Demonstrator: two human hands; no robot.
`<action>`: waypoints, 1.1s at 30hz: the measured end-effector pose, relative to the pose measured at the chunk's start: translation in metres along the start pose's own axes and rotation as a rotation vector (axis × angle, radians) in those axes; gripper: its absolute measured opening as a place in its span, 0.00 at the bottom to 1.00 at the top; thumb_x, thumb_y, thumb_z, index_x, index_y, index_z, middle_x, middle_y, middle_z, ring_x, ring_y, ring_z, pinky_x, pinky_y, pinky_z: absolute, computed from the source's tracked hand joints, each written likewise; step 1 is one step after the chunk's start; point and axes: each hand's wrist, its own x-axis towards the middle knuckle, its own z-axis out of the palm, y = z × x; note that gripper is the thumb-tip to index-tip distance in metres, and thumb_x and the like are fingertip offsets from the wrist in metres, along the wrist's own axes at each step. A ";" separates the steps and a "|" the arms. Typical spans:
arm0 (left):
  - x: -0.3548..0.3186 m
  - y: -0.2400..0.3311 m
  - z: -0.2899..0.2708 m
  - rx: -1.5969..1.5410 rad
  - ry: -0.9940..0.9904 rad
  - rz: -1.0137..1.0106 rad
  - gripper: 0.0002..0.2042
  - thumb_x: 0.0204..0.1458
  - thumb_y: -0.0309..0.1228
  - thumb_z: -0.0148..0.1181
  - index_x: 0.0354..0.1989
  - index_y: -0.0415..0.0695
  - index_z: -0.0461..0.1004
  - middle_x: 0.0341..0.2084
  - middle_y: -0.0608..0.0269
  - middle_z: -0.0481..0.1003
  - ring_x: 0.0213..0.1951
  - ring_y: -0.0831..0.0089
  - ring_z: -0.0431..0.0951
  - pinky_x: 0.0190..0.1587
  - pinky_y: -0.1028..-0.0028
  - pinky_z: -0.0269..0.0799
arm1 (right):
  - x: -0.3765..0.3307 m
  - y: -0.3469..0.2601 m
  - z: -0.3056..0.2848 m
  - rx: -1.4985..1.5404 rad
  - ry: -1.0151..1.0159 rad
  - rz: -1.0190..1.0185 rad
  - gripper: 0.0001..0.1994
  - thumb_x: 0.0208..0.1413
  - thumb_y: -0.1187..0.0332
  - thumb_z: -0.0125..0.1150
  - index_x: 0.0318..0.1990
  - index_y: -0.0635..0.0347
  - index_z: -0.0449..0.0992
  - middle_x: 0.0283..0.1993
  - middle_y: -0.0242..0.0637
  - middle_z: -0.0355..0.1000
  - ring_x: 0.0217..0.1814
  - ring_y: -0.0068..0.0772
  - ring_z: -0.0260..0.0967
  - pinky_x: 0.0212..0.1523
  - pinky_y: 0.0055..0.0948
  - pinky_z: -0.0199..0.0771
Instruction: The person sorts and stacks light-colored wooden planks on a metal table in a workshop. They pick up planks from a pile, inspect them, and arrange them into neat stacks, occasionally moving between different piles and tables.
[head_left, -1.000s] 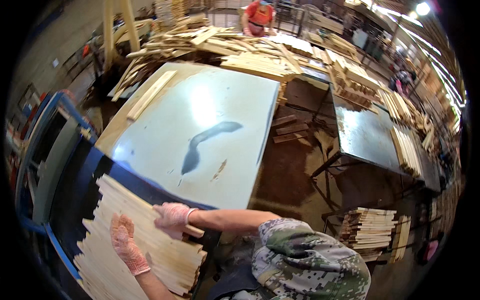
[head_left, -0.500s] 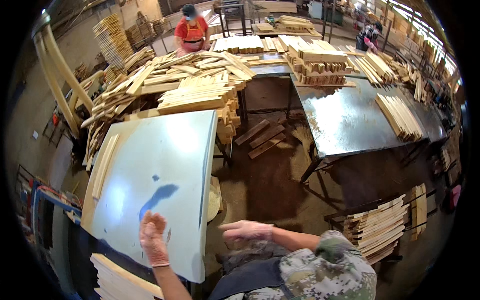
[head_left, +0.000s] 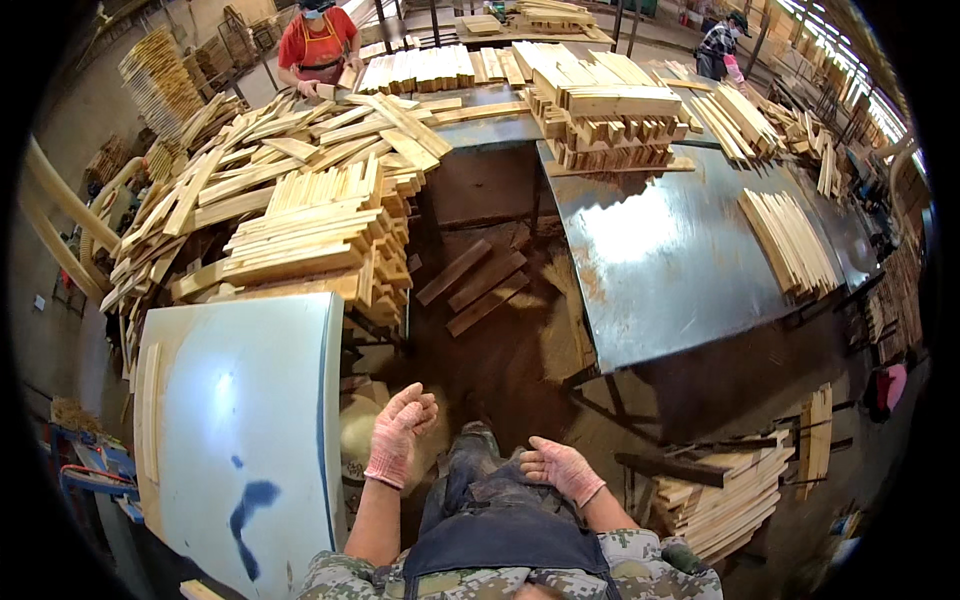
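My left hand [head_left: 400, 432], in a pinkish knit glove, is raised beside the right edge of the pale blue-grey table [head_left: 270, 400]. Its fingers bend loosely and nothing shows in them. My right hand [head_left: 563, 470], gloved alike, hovers in front of my dark apron [head_left: 510, 550] with its fingers stretched leftward, also holding nothing. Neither hand touches the table or any wood. Two thin wooden strips [head_left: 151, 410] lie along the table's left side, and a dark blue stain [head_left: 247, 520] marks its surface.
Behind the table rises a stack of wooden strips [head_left: 300, 235] beside a loose heap [head_left: 220, 190]. A dark metal-topped table [head_left: 660, 290] at the right carries wood bundles [head_left: 790, 240]. More strips [head_left: 730, 500] stand low at right. Planks [head_left: 480, 285] lie on the floor. A co-worker in red [head_left: 318, 50] handles wood.
My body and view have turned left to face the gap between the tables. My left hand has come off from above the pale table; my right arm has swung back toward my front.
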 end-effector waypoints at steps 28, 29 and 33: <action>0.643 0.103 0.194 0.199 -0.031 -0.483 0.26 0.66 0.37 0.66 0.69 0.41 0.72 0.54 0.56 0.82 0.53 0.65 0.82 0.60 0.61 0.78 | 0.448 -0.540 0.135 -0.223 0.187 -0.078 0.23 0.73 0.60 0.61 0.70 0.62 0.72 0.50 0.37 0.80 0.43 0.28 0.77 0.43 0.30 0.82; 0.666 0.117 0.200 0.202 0.006 -0.461 0.27 0.64 0.38 0.67 0.69 0.41 0.73 0.53 0.57 0.82 0.52 0.65 0.83 0.60 0.60 0.78 | 0.461 -0.573 0.154 -0.260 0.172 -0.092 0.21 0.73 0.60 0.61 0.68 0.61 0.74 0.48 0.34 0.79 0.42 0.26 0.76 0.42 0.29 0.80; 0.765 0.180 0.230 0.196 0.005 -0.351 0.28 0.60 0.38 0.71 0.67 0.40 0.73 0.50 0.59 0.83 0.48 0.66 0.83 0.57 0.63 0.78 | 0.523 -0.697 0.216 -0.361 0.027 -0.176 0.06 0.74 0.62 0.59 0.47 0.52 0.77 0.35 0.20 0.70 0.31 0.14 0.63 0.31 0.20 0.64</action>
